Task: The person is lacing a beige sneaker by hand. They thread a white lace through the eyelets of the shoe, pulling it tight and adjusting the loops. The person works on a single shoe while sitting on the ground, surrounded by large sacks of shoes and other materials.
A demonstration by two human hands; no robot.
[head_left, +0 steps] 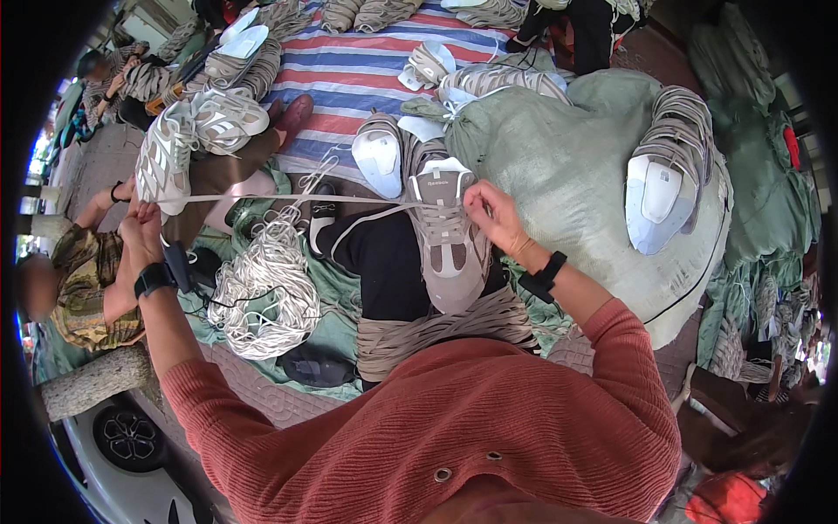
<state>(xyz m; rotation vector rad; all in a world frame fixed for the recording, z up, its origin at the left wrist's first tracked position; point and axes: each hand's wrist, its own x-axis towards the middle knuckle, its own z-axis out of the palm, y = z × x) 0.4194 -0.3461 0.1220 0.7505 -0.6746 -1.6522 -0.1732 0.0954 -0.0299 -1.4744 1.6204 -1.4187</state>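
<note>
A grey-beige shoe upper (449, 249) with a pale toe panel lies over my dark-trousered lap, its lacing partly threaded. A flat pale shoelace (288, 198) runs taut from its lacing out to the far left. Out there my left hand (142, 234) is closed on the lace, the arm stretched wide. My right hand (496, 217) is closed in a pinch at the right edge of the lacing; what its fingertips grip is hidden. Another slack lace length (362, 225) curves left of the upper.
A heap of pale laces (266, 288) lies on green cloth at left. A bulging pale-green sack (559, 166) carries stacked uppers (663, 192) at right. Striped sheeting (327, 65) spreads ahead. A co-worker in a patterned top (96, 279) sits at left, close to laced uppers (166, 157).
</note>
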